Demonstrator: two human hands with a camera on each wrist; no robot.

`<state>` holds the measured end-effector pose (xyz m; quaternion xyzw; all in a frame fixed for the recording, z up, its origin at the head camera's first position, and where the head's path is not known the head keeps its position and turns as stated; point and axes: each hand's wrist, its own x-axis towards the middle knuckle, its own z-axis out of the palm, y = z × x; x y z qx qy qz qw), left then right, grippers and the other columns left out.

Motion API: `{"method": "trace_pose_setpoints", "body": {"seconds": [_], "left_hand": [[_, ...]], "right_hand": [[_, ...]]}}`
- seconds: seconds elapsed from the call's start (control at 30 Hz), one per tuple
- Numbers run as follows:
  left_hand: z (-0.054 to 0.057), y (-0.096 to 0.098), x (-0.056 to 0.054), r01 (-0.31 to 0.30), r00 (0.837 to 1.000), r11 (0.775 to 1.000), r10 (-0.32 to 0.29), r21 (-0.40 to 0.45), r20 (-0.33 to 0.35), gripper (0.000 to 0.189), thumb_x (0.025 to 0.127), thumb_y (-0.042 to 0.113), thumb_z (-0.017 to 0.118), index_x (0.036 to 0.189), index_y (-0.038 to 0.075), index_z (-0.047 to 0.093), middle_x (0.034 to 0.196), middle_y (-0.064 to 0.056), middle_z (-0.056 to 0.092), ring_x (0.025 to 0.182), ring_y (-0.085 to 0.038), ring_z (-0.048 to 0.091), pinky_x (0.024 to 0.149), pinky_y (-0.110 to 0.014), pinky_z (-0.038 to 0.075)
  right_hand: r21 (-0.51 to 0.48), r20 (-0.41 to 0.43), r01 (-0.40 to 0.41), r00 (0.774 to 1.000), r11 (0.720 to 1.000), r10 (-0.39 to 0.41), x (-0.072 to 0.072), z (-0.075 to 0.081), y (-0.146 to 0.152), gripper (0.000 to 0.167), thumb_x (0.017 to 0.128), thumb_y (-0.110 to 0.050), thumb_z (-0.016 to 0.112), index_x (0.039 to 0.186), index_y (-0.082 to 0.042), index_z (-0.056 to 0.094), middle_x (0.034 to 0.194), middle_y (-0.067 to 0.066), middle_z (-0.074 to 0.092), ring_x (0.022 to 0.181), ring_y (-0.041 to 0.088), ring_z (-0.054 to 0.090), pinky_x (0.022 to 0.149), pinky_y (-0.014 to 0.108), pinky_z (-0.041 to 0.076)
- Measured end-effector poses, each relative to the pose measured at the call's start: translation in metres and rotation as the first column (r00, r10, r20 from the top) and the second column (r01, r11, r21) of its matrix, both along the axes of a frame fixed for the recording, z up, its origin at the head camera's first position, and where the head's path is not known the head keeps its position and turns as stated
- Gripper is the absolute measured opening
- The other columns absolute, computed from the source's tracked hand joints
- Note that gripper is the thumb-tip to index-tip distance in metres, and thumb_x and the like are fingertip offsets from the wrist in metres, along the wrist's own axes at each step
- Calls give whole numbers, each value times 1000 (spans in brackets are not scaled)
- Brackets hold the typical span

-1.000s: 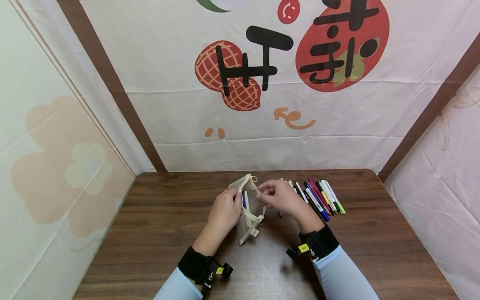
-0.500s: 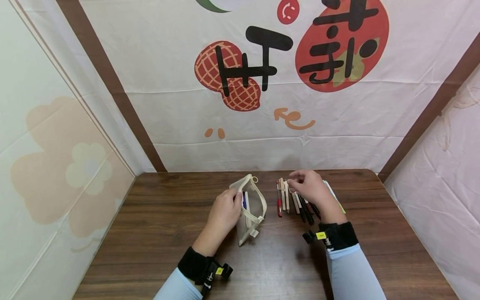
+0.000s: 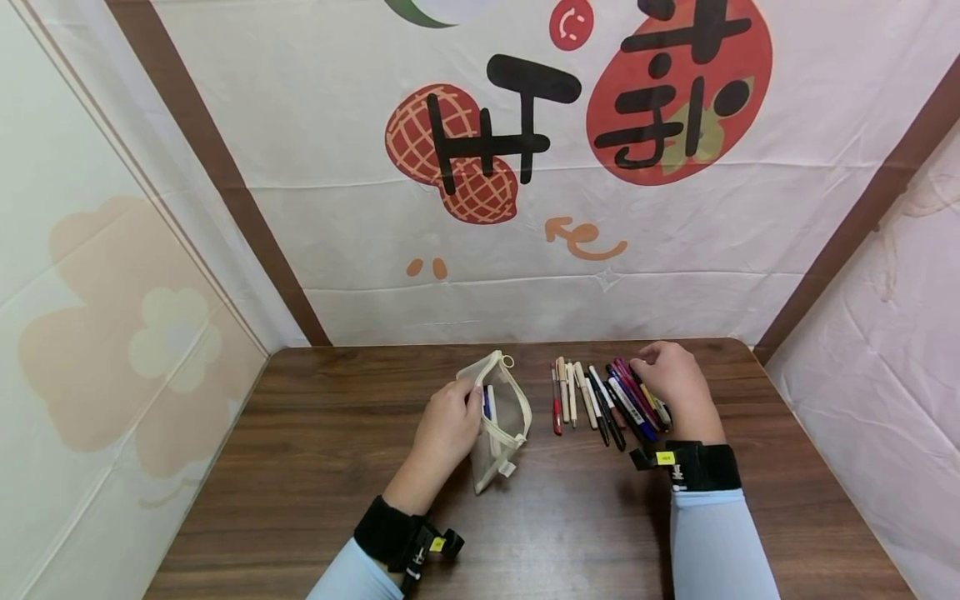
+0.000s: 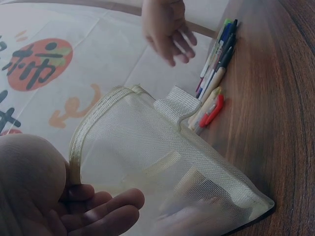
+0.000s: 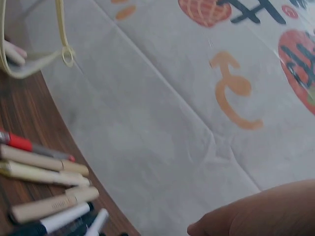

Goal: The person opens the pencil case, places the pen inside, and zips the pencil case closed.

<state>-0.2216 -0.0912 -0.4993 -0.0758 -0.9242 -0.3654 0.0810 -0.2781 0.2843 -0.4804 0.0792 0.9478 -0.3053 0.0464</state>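
Note:
In the head view my left hand (image 3: 447, 423) grips the near rim of a cream mesh zip pouch (image 3: 491, 467), thumb at its gaping mouth. A white pen and a blue one (image 3: 487, 402) show inside. The left wrist view has my fingers (image 4: 106, 211) curled at the edge of the pouch (image 4: 133, 142). My right hand (image 3: 677, 385) is over the right end of a row of pens and markers (image 3: 630, 404), covering some of them. In the left wrist view its fingers hang loosely bent above the row, with nothing seen between them.
The row starts at a red pen (image 3: 557, 400) on the left, then beige pens (image 3: 568, 396), then darker ones. All lie on a dark wooden table (image 3: 337, 467). Printed cloth (image 3: 480, 308) rises behind the table's back edge.
My right hand has moved right, from the pouch's mouth across the pens to the row's right end. My left hand and the pouch have stayed in place.

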Motion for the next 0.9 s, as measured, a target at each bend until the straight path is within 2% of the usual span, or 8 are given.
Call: {"method": "trace_pose_setpoints", "body": {"seconds": [0.2, 0.5, 0.67, 0.9], "left_hand": [[1, 0, 1, 0, 1000, 1000, 0, -7, 13, 32, 118, 23, 55, 90, 11, 66, 84, -7, 60, 72, -19, 58, 65, -35, 49], [1, 0, 1, 2, 1000, 1000, -2, -9, 12, 32, 118, 24, 54, 91, 12, 66, 84, -6, 61, 73, -19, 59, 66, -35, 50], [-2, 0, 0, -2, 1000, 1000, 2, -23, -1, 30, 118, 24, 55, 93, 11, 67, 86, -7, 62, 77, -22, 60, 69, -38, 52], [-2, 0, 0, -2, 1000, 999, 1, -34, -18, 29, 116, 21, 57, 90, 11, 65, 86, -9, 61, 78, -24, 59, 71, -41, 53]], "right_hand": [[27, 74, 64, 995, 998, -66, 1, -7, 22, 53, 116, -33, 61, 154, 4, 63, 154, 35, 64, 132, 53, 68, 102, 65, 59], [124, 113, 91, 988, 988, -105, 8, -12, 38, 49, 114, -29, 61, 145, 9, 67, 149, 37, 66, 131, 55, 67, 105, 68, 58], [156, 138, 89, 984, 984, -111, 9, -16, 45, 52, 113, -30, 62, 145, 11, 67, 149, 38, 65, 131, 56, 67, 105, 68, 59], [145, 165, 67, 982, 987, -91, 6, -22, 50, 48, 110, -28, 67, 140, 10, 71, 143, 37, 70, 122, 50, 72, 99, 63, 61]]}}
